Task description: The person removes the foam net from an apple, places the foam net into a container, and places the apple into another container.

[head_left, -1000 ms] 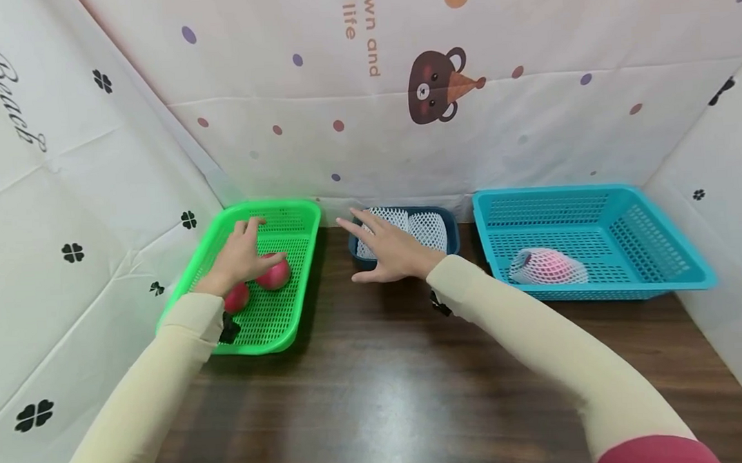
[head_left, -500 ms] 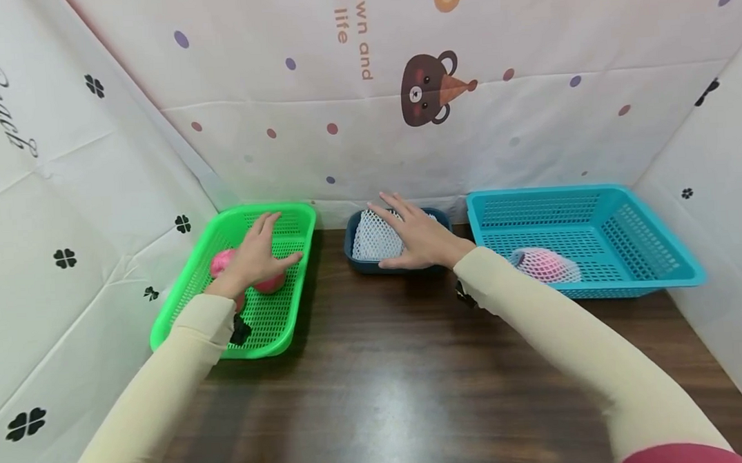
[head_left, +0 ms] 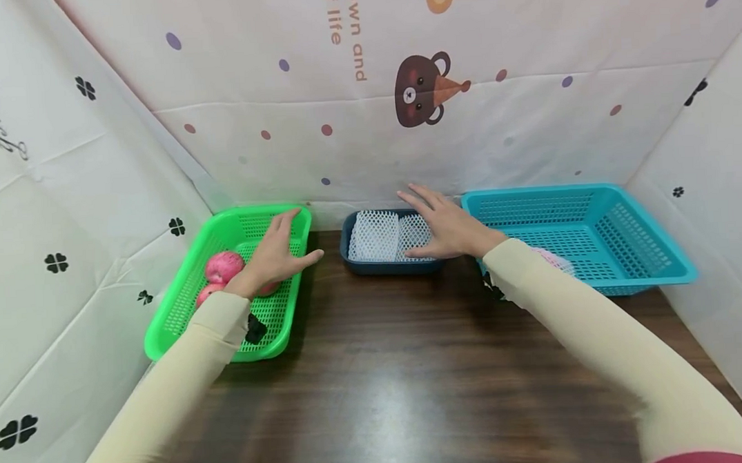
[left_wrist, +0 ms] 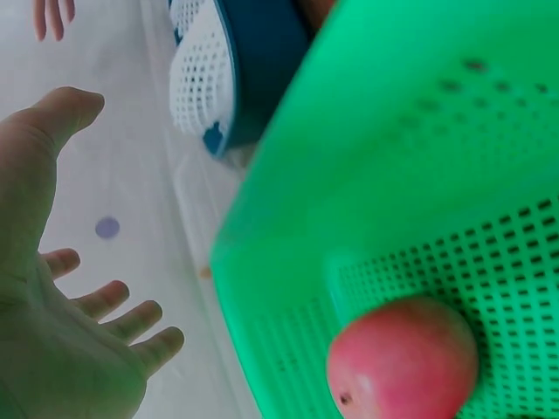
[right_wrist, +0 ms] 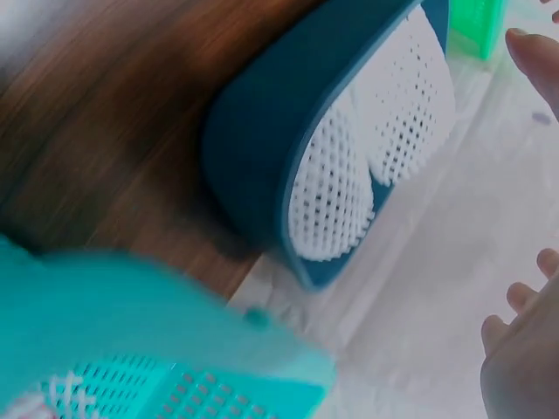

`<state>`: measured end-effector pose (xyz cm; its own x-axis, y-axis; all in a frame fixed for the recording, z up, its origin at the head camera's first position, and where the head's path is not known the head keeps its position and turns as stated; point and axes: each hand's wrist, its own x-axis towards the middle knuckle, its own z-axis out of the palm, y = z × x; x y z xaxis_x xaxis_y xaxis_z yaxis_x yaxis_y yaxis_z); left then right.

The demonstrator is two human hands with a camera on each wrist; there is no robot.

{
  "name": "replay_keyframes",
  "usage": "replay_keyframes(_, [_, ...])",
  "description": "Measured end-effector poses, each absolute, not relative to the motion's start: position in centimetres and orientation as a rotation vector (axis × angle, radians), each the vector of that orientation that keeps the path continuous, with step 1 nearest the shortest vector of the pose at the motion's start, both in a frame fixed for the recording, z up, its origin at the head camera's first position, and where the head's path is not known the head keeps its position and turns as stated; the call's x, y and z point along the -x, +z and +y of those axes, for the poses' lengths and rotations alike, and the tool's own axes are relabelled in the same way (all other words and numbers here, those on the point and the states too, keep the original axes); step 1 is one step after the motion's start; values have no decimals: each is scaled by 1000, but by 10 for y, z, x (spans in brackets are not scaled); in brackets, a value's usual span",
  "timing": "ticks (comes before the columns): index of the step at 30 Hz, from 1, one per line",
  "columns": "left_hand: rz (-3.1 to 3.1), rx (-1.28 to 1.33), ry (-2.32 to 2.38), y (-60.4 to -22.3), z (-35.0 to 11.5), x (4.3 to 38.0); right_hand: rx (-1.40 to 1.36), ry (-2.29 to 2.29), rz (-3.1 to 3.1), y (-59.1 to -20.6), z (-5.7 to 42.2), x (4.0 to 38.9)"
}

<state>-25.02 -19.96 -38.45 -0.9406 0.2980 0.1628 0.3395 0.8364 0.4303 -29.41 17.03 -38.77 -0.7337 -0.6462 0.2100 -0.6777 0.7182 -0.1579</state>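
My left hand (head_left: 272, 256) hovers above the right side of a green basket (head_left: 276, 345), fingers spread, holding nothing. Beneath it lie pink-red apples (head_left: 225, 267), partly hidden by the hand and wrist; one apple (left_wrist: 406, 358) shows in the left wrist view. My right hand (head_left: 452, 228) is over the right end of a dark blue box (head_left: 385, 267), its fingers apart and nothing in them. White foam nets (head_left: 374, 237) lie side by side in that box. To the right, a turquoise basket (head_left: 634, 283) contains a pinkish fruit in a foam net (head_left: 555, 259), mostly covered by my right forearm.
The containers stand in a row at the back of a dark wooden table (head_left: 377, 369). Behind them hangs a white printed cloth (head_left: 249, 154), with more cloth along both sides. Between the green basket and the box is a narrow gap.
My right hand has shifted right across the blue box, uncovering the left foam net. The left hand has moved slightly right over the green basket, revealing more of the apples.
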Motion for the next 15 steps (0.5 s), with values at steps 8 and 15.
replay_keyframes(8, [-2899, 585, -714, -382, -174, 251, -1030, 343, -2825, -381, 196, 288])
replay_keyframes(15, [-2914, 595, -706, -383, -149, 252, -951, 354, -2862, -382, 217, 289])
